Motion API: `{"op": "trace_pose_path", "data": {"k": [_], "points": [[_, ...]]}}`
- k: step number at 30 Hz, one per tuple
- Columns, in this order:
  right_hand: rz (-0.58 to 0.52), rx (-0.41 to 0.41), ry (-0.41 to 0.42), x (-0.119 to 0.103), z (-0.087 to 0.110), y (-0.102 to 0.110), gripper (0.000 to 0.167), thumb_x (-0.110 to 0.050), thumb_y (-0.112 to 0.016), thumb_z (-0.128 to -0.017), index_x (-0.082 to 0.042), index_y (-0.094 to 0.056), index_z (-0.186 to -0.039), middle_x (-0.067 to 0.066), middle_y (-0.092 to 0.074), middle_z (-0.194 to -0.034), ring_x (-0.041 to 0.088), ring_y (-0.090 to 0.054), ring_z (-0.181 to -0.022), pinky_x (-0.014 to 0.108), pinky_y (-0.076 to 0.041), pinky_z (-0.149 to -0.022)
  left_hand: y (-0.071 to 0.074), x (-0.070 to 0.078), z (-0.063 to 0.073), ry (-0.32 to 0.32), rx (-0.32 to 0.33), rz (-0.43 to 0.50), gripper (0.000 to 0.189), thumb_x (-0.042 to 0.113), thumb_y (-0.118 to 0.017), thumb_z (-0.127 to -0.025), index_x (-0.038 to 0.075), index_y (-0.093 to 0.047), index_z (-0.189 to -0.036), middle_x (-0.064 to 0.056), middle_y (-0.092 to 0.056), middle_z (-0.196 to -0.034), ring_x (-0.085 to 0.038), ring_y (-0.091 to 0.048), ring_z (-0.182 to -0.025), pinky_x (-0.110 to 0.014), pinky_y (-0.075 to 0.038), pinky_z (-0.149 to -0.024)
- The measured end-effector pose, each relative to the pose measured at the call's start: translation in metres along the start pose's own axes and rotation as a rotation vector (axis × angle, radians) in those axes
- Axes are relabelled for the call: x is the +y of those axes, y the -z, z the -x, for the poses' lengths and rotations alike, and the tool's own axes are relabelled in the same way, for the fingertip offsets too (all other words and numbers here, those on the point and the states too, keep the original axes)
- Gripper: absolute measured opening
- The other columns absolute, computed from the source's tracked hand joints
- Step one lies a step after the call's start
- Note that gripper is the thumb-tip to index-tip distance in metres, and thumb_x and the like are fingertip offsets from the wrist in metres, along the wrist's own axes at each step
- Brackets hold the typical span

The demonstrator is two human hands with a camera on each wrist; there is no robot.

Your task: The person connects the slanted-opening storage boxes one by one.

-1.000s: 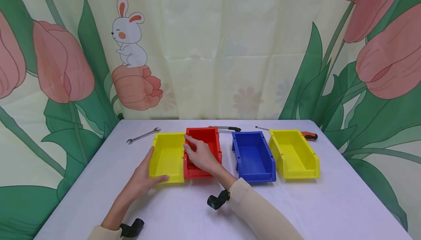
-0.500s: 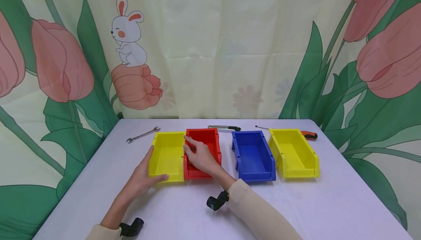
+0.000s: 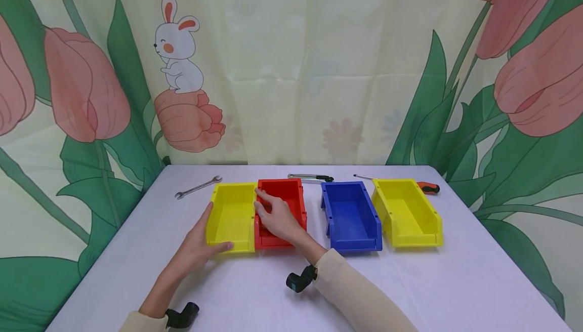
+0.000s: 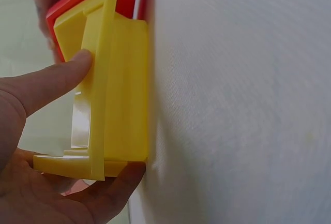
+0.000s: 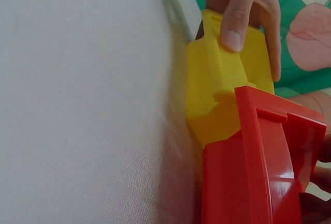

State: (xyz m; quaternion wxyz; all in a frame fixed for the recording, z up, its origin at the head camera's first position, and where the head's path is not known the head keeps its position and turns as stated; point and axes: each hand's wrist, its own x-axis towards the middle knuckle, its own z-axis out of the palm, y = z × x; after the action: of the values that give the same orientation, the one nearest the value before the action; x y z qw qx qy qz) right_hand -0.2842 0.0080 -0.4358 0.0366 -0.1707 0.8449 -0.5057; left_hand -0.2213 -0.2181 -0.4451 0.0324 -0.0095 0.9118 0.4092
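Note:
On the left, a yellow plastic storage bin (image 3: 232,215) stands against a red storage bin (image 3: 292,198), side to side. My left hand (image 3: 197,245) grips the yellow bin at its near left corner, thumb over the front lip and fingers along the outer side. The left wrist view shows that thumb (image 4: 77,68) pressing on the yellow lip. My right hand (image 3: 281,219) reaches over the red bin and holds its left wall, where the two bins meet. In the right wrist view, its fingers (image 5: 321,177) sit partly out of frame at the red bin's rim.
Right of the red bin stand a blue bin (image 3: 350,215) and a second yellow bin (image 3: 405,213). Behind them lie a wrench (image 3: 198,188), a utility knife (image 3: 311,177) and a screwdriver with an orange-black handle (image 3: 428,187). A printed curtain hangs behind the white table (image 3: 255,296).
The red bin has shifted slightly toward me along the yellow bin's side. Both hands keep nearly the same places.

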Motion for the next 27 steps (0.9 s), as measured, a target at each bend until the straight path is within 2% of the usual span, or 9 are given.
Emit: {"op": "trace_pose_path", "data": {"k": [5,12,20,27], "points": [[-0.001,-0.006,0.005,0.0028,0.0003,-0.0011,0.059,-0.026,-0.061,-0.107,-0.021,-0.044,-0.163,0.000,-0.054,-0.162,0.023,-0.054,-0.135,0.040,-0.064,-0.101,-0.0013,-0.0015,-0.0003,0.010,0.003,-0.003,0.127,0.026,-0.090,-0.085,0.011,0.002,-0.171,-0.023,-0.014,-0.177,-0.048,-0.031,-0.154,-0.065,-0.038,-0.124],[-0.014,-0.001,0.000,0.0020,-0.0004,-0.0019,0.058,-0.026,-0.061,-0.107,-0.022,-0.044,-0.163,-0.001,-0.052,-0.164,0.023,-0.052,-0.141,0.042,-0.062,-0.105,-0.0005,-0.0015,-0.0006,0.008,-0.001,-0.002,0.125,0.024,-0.089,-0.086,0.012,0.003,-0.171,-0.022,-0.013,-0.178,-0.048,-0.029,-0.156,-0.064,-0.038,-0.124],[-0.036,-0.014,0.009,0.0010,0.0018,-0.0016,0.058,-0.026,-0.059,-0.108,-0.021,-0.042,-0.164,0.000,-0.058,-0.158,0.020,-0.057,-0.124,0.037,-0.064,-0.099,0.0009,0.0012,0.0010,0.020,-0.005,-0.002,0.127,0.028,-0.089,-0.085,0.013,0.003,-0.171,-0.022,-0.013,-0.178,-0.047,-0.029,-0.156,-0.064,-0.037,-0.124],[-0.043,-0.004,0.026,0.0039,0.0012,-0.0024,0.058,-0.025,-0.058,-0.109,-0.020,-0.042,-0.164,0.000,-0.056,-0.160,0.022,-0.055,-0.132,0.043,-0.061,-0.107,0.0008,0.0016,0.0013,0.010,-0.005,0.003,0.126,0.026,-0.088,-0.086,0.012,0.004,-0.171,-0.021,-0.012,-0.178,-0.047,-0.029,-0.156,-0.064,-0.038,-0.124]]}}
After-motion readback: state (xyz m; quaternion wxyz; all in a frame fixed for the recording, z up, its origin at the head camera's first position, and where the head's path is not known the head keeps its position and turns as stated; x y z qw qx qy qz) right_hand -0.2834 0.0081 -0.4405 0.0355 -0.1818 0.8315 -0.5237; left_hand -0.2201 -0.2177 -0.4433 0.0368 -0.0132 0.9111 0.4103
